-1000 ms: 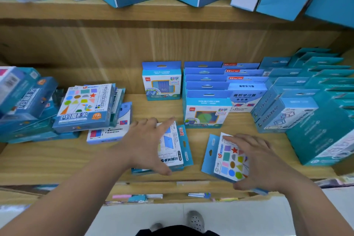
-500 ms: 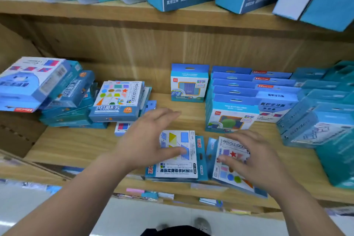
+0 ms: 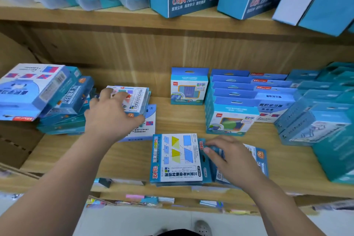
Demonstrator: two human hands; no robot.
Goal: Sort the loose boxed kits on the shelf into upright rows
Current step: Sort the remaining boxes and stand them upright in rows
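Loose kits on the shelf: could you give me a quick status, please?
Left hand on shapes kit. Right hand on flat kit. Triangles kit lying flat. Nothing blocking.

On the wooden shelf [image 3: 134, 161] we see upright blue boxed kits [image 3: 232, 101] in rows at the back right. A flat white-faced triangle kit [image 3: 177, 157] lies at the front edge, with stacked flat kits [image 3: 63, 101] to its left.

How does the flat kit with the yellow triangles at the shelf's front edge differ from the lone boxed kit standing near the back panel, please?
The yellow-triangle kit lies flat, face up, on another box; the lone kit at the back stands upright on the shelf. The flat kit's face is mostly white with diagrams; the standing kit's is mostly blue, with a hang-hole header. The right hand rests beside the flat kit; no hand is near the standing one. Both have blue borders.
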